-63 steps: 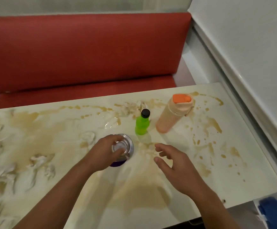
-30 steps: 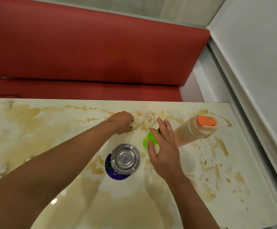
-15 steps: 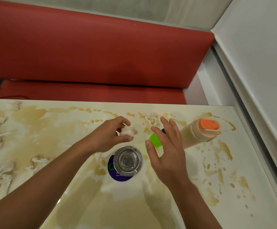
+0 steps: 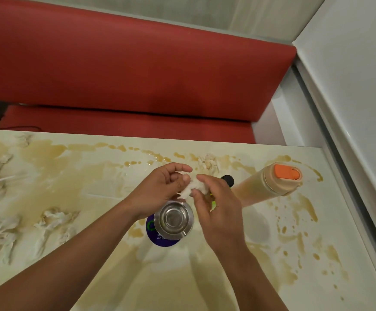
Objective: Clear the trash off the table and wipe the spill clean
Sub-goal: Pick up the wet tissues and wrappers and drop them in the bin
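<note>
Brown-stained table [image 4: 272, 277], red bench [image 4: 137, 70]

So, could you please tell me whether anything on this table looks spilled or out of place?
Yes. A brown spill spreads across most of the table, with splatter at the right. Soggy tissue scraps lie in it at the left, and both hands hold a tissue wad.

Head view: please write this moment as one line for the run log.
stage: trash pickup | left hand: holds tissue wad | right hand: pinches same wad | spill: not wiped
</note>
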